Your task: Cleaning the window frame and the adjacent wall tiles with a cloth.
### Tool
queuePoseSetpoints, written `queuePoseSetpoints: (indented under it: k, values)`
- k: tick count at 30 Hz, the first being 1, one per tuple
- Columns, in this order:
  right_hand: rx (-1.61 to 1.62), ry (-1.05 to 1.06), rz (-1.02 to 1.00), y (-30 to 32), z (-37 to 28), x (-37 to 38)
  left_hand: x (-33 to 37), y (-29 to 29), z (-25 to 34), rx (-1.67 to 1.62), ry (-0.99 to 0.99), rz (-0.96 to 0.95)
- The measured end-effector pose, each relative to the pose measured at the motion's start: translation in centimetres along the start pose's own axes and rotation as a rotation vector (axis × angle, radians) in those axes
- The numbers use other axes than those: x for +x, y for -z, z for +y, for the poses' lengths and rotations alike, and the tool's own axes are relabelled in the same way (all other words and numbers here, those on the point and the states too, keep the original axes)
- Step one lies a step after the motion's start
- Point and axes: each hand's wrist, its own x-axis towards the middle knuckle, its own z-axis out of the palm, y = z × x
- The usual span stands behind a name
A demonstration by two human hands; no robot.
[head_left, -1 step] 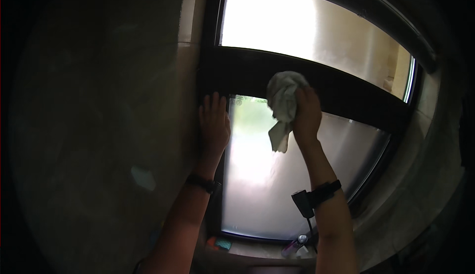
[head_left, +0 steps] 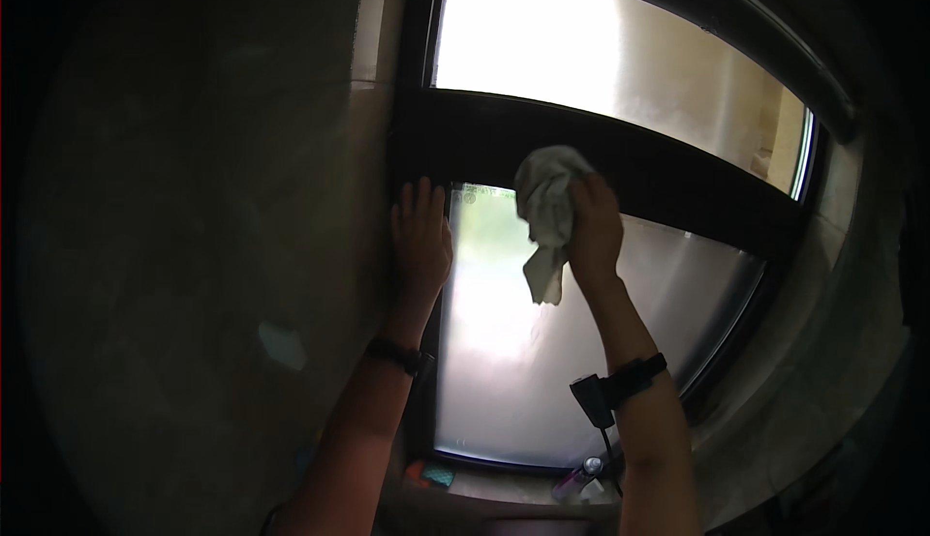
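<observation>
Gripping a pale, crumpled cloth (head_left: 548,197), the right hand (head_left: 594,236) in the head view has its fingers (head_left: 595,192) closed on the cloth's right side. Most of the cloth bunches left of these fingers, across the dark crossbar (head_left: 688,187) and the frosted lower pane (head_left: 504,381), its tail dangling below them. The left hand (head_left: 421,236) spreads over the frame's left upright, fingers straight and pointing up.
</observation>
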Motion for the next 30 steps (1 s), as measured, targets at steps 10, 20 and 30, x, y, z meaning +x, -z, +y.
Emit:
queuePoseSetpoints:
  k: [10, 20, 30]
  values:
    - [0.499, -0.223, -0.370, -1.3, -3.5, -2.9, 0.2, 2.2, -0.6, -0.275, -0.035, -0.004]
    - [1.517, -0.580, -0.645, 1.8, -6.7, 1.4, -0.4, 6.1, 4.6, -0.491, -0.164, 0.283]
    - [-0.364, 0.117, 0.010, 0.0, 1.7, 5.0, 5.7, 5.5, 1.7, -0.250, -0.030, 0.295]
